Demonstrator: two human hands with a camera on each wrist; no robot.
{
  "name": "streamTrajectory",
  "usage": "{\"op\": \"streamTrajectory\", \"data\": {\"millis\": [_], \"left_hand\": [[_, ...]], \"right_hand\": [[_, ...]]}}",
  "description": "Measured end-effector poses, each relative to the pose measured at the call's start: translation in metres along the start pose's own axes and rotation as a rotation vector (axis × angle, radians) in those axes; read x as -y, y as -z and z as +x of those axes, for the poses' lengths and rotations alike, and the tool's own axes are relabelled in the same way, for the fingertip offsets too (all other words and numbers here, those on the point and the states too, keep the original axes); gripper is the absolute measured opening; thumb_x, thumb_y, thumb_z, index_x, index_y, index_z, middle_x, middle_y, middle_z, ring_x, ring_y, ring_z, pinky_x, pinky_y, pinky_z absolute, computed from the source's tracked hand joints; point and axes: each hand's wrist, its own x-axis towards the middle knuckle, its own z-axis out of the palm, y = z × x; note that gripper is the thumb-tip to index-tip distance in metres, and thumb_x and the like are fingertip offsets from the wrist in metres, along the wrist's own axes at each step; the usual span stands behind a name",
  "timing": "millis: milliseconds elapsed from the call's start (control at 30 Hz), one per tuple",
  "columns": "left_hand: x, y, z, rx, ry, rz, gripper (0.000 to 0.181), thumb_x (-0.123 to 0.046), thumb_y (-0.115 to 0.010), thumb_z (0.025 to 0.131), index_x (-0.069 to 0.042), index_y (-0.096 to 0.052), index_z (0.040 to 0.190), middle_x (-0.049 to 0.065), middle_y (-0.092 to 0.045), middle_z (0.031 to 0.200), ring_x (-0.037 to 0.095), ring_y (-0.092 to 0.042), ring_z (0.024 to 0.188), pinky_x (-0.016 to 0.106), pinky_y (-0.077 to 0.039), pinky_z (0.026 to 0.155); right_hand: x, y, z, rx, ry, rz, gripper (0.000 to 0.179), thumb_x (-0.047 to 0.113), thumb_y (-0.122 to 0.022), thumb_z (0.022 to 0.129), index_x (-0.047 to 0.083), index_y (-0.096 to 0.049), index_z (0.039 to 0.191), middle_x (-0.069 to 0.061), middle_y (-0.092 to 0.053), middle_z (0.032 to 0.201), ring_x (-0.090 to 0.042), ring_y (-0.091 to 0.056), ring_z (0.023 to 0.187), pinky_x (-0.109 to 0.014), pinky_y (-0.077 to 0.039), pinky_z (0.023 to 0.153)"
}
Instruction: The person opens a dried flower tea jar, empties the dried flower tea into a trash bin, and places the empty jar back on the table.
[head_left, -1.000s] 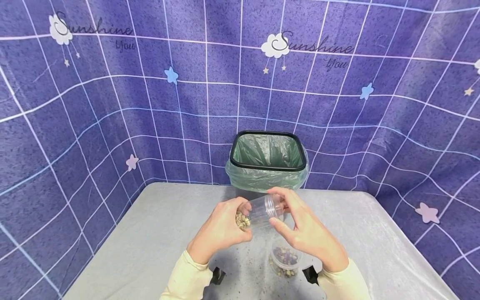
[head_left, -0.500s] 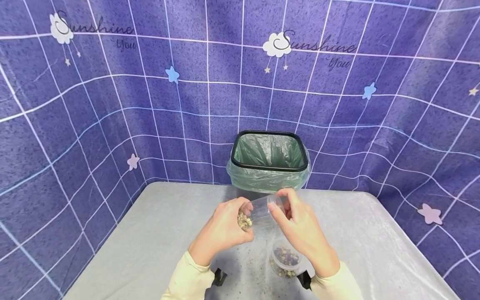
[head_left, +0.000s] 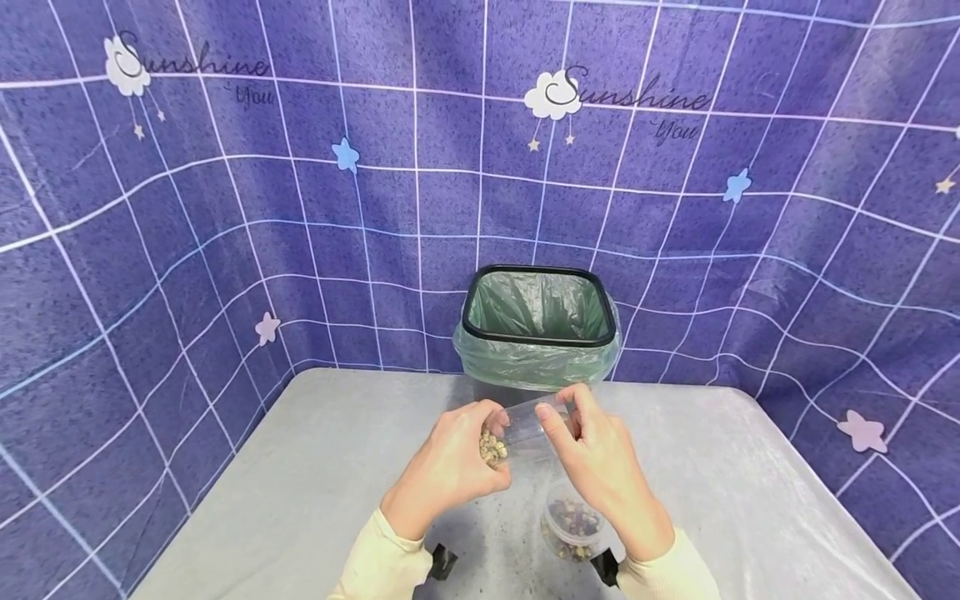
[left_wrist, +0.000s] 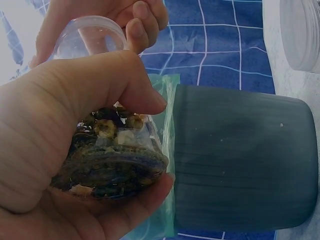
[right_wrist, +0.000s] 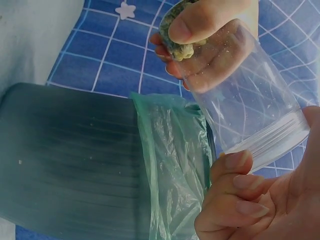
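Note:
A clear plastic jar [head_left: 523,427] is tilted on its side above the table, its threaded mouth toward the right. Pale yellowish dried flower buds [head_left: 492,448] are bunched at its base. My left hand [head_left: 448,467] grips that base end, thumb and fingers wrapped round it. At the mouth end, my right hand [head_left: 611,471] holds the threaded rim between thumb and fingers; in the right wrist view, its other fingertips [right_wrist: 252,209] are curled below the rim. A second clear round tub [head_left: 573,533] with dark and pale dried pieces stands on the table below the right hand.
Behind the hands stands a dark bin [right_wrist: 65,160] lined with a green plastic bag [head_left: 536,362], its black rim [head_left: 540,340] facing up. Small dark crumbs lie on the grey tablecloth [head_left: 322,467] between the forearms. A blue grid-patterned curtain [head_left: 390,208] encloses the back and sides.
My right hand has shifted round the jar's mouth, its thumb now over the threaded rim and its fingers closer together. The left hand has barely moved.

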Motion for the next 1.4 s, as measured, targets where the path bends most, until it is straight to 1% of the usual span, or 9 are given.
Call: {"op": "streamTrajectory", "data": {"millis": [200,400,533,767,1133,1267,1400], "left_hand": [[0.0017,-0.0006,0.0001,-0.005,-0.001,-0.007,0.046,-0.013,-0.082,0.062,-0.018,-0.065,0.105,-0.007,-0.065,0.092,0.007,-0.058,0.079,0.026,-0.052,0.074],[0.0036,-0.0012,0.0,-0.006,-0.003,0.008,0.047,-0.014,-0.083,0.061,-0.019,-0.066,0.105,-0.011,-0.063,0.09,0.006,-0.058,0.079,0.026,-0.052,0.074],[0.0041,-0.0004,-0.0003,-0.004,-0.002,0.002,0.047,-0.014,-0.083,0.061,-0.02,-0.066,0.105,-0.011,-0.064,0.09,0.006,-0.059,0.079,0.026,-0.053,0.075],[0.0042,0.002,-0.0002,0.0,0.007,-0.013,0.047,-0.015,-0.083,0.06,-0.022,-0.065,0.104,-0.012,-0.065,0.09,0.005,-0.059,0.08,0.026,-0.053,0.077],[0.0057,0.0032,0.0008,0.0,0.002,-0.008,0.047,-0.016,-0.083,0.06,-0.022,-0.065,0.103,-0.013,-0.063,0.09,0.004,-0.059,0.081,0.027,-0.053,0.078],[0.0063,0.0037,0.001,0.003,0.0,-0.01,0.047,-0.016,-0.084,0.06,-0.02,-0.066,0.104,-0.013,-0.064,0.09,0.004,-0.06,0.081,0.026,-0.053,0.078],[0.0064,0.0043,0.0009,0.004,-0.003,-0.006,0.048,-0.016,-0.084,0.06,-0.018,-0.067,0.104,-0.013,-0.063,0.089,0.005,-0.06,0.081,0.026,-0.053,0.078]], "right_hand": [[-0.0007,-0.0026,0.0005,-0.001,0.008,-0.014,0.032,0.056,-0.054,0.102,0.026,-0.059,0.109,0.009,-0.046,0.064,-0.009,-0.045,0.053,-0.029,-0.039,0.053],[-0.0019,-0.0038,0.0008,0.008,0.017,-0.022,0.031,0.055,-0.055,0.102,0.026,-0.059,0.112,0.009,-0.046,0.065,-0.009,-0.044,0.054,-0.029,-0.038,0.052],[-0.0022,-0.0039,0.0005,0.01,0.03,-0.019,0.03,0.055,-0.057,0.101,0.027,-0.059,0.113,0.01,-0.045,0.064,-0.009,-0.043,0.053,-0.029,-0.038,0.051],[-0.0029,-0.002,0.0005,0.039,0.071,-0.006,0.029,0.052,-0.059,0.101,0.028,-0.057,0.118,0.011,-0.046,0.064,-0.007,-0.044,0.053,-0.028,-0.038,0.052],[-0.0047,-0.0001,0.0015,0.074,0.13,0.015,0.029,0.047,-0.059,0.102,0.028,-0.055,0.123,0.012,-0.046,0.065,-0.006,-0.044,0.055,-0.027,-0.039,0.052],[-0.006,0.0002,0.0011,0.076,0.167,0.024,0.028,0.044,-0.06,0.103,0.028,-0.054,0.124,0.011,-0.047,0.068,-0.006,-0.045,0.057,-0.026,-0.041,0.054],[-0.0074,0.0005,0.0016,0.081,0.188,0.03,0.027,0.043,-0.06,0.102,0.03,-0.053,0.125,0.012,-0.05,0.071,-0.006,-0.048,0.06,-0.026,-0.043,0.056]]}}
